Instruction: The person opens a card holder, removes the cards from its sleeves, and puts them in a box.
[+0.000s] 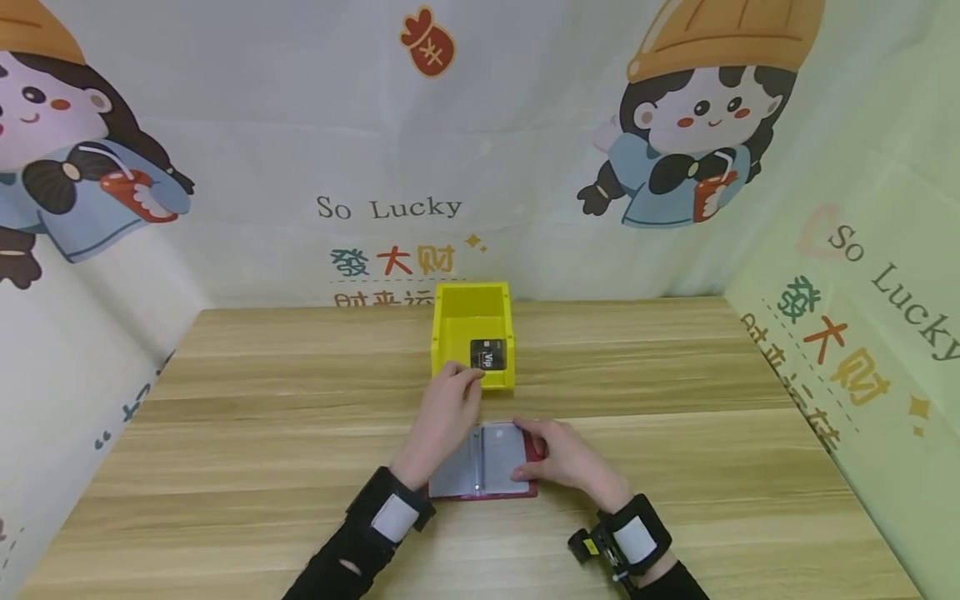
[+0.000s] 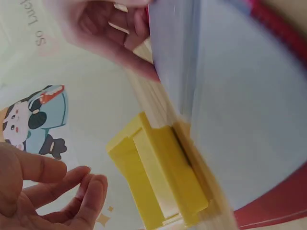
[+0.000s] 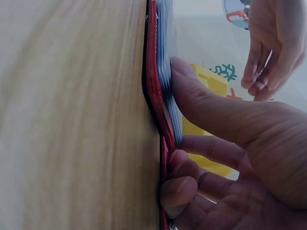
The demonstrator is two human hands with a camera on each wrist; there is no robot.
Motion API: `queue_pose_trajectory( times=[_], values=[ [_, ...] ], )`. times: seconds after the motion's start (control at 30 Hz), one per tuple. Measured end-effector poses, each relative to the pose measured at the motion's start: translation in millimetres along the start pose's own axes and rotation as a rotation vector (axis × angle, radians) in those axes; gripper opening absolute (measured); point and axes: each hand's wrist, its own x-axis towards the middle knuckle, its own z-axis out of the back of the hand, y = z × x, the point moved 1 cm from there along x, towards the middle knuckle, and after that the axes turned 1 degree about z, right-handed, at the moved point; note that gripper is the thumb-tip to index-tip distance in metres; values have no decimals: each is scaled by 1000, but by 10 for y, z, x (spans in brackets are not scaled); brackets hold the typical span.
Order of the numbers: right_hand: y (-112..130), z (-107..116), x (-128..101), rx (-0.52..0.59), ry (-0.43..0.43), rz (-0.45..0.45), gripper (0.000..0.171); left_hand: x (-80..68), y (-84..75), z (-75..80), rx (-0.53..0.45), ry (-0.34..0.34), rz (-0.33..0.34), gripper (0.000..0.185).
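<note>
A small red card holder [image 1: 504, 454] lies open on the table, showing clear plastic sleeves on both sides of its fold. My right hand [image 1: 564, 454] grips its right edge; in the right wrist view the thumb [image 3: 192, 88] presses on the stacked sleeves while curled fingers hold the red cover [image 3: 152, 72]. My left hand [image 1: 446, 408] hovers at the near rim of a yellow box [image 1: 472, 290], its fingers loosely bent and nothing seen between them. Inside that box is a black card [image 1: 487, 355] marked "Vip", just beyond the left fingertips.
The wooden table [image 1: 262, 400] reaches back to a printed cloth backdrop [image 1: 517, 167], and a side cloth [image 1: 862, 250] stands along its right edge. The yellow box sits near the table's back edge, behind the card holder. Both wrists wear black straps with cameras.
</note>
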Motion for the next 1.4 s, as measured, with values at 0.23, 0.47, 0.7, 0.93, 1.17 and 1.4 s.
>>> queue_pose_trajectory(
  times=[0.23, 0.47, 0.7, 0.93, 1.17, 1.4],
  values=[
    [-3, 27, 0, 6, 5, 20, 77, -323, 182, -28, -41, 169, -43, 27],
    [-13, 34, 12, 27, 7, 45, 78, -381, 366, -47, -92, 364, -10, 52],
    [-13, 35, 20, 24, 11, 46, 77, -351, 463, -65, -85, 386, 22, 74],
    [8, 23, 45, 8, 9, 42, 72, -341, 501, -85, -90, 402, 55, 82],
    [24, -14, 101, -36, -25, -2, 64, -344, 527, -122, -93, 414, 30, 82],
    [42, 9, 127, -49, -73, 41, 55, -345, 523, -122, -96, 412, 41, 83]
  ],
)
